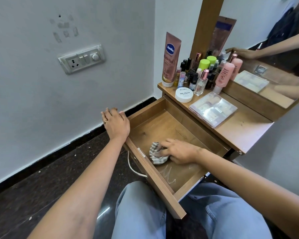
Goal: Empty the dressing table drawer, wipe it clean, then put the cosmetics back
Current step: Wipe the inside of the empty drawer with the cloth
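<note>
The wooden drawer (pixel 162 125) is pulled out over my lap and holds no cosmetics. Inside it my right hand (pixel 179 150) presses a crumpled grey checked cloth (pixel 156 156) onto the drawer floor near the front. Whitish smear marks show on the wood by the front corner. My left hand (pixel 116 124) rests on the drawer's left front corner, fingers draped over the edge. On the tabletop (pixel 240 133) stand the cosmetics: a Vaseline tube (pixel 170 61), several small bottles (pixel 193 75), a pink bottle (pixel 223 75), a white nail polish tub (pixel 184 94) and a clear plastic case (pixel 212 109).
A mirror (pixel 273 54) rises behind the cosmetics and reflects an arm. The wall with a switchboard (pixel 81 58) is close on the left, above a dark floor (pixel 41 183). A metal handle (pixel 133 167) hangs on the drawer front. My knees in light jeans sit under the drawer.
</note>
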A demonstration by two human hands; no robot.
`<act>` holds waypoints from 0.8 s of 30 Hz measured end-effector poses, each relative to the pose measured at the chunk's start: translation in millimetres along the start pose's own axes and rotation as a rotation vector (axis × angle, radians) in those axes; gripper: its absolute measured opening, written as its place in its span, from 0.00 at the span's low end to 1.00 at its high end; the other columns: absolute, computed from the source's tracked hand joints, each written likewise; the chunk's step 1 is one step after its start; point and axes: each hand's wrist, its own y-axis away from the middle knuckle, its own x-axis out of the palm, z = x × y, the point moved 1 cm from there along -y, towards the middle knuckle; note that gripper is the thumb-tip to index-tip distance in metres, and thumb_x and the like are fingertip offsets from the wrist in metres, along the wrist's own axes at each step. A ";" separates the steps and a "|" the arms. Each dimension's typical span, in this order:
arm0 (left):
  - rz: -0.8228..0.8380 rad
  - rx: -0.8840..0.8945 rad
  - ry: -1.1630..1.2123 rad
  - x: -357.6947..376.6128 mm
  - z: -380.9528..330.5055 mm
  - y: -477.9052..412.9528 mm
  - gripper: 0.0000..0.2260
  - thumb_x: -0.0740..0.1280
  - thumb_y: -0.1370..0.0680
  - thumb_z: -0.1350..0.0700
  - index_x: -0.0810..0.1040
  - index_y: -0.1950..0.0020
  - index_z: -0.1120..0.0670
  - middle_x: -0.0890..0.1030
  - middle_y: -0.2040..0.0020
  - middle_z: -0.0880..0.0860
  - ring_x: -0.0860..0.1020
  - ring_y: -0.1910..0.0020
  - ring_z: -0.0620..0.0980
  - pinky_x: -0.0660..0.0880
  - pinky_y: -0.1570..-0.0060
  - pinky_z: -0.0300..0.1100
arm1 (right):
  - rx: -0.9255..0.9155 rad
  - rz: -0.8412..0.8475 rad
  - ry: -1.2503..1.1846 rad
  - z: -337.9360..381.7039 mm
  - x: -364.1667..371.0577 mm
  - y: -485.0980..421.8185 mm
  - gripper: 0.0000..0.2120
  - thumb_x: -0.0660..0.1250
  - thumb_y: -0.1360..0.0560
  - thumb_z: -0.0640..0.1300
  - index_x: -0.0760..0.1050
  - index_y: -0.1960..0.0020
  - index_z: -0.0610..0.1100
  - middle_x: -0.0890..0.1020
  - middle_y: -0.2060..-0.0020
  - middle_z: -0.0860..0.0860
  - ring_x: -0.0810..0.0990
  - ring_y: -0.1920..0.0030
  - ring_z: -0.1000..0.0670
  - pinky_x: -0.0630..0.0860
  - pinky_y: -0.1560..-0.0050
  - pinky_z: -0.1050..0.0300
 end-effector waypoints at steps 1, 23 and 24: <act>0.001 0.004 -0.009 0.8 0.9 -0.4 0.18 0.53 0.18 0.55 0.68 0.32 0.63 0.65 0.28 0.65 0.56 0.25 0.64 0.48 0.25 0.52 | 0.010 0.016 0.006 -7.5 -1.9 3.4 0.26 0.59 0.24 0.39 0.67 0.28 0.55 0.67 0.31 0.54 0.65 0.36 0.50 0.68 0.35 0.49; 0.003 0.077 -0.111 7.7 7.7 -7.2 0.18 0.53 0.19 0.54 0.71 0.35 0.63 0.72 0.34 0.64 0.63 0.28 0.64 0.51 0.25 0.53 | 0.039 -0.020 0.089 21.0 -11.0 -14.5 0.21 0.60 0.24 0.39 0.72 0.32 0.51 0.67 0.32 0.51 0.67 0.39 0.48 0.72 0.42 0.50; -0.001 0.081 -0.110 8.0 7.4 -6.7 0.18 0.53 0.19 0.54 0.71 0.35 0.63 0.72 0.34 0.64 0.63 0.28 0.64 0.51 0.25 0.54 | 0.005 0.003 0.097 15.5 -10.2 -5.7 0.23 0.60 0.23 0.39 0.70 0.30 0.52 0.67 0.31 0.51 0.67 0.38 0.48 0.72 0.40 0.50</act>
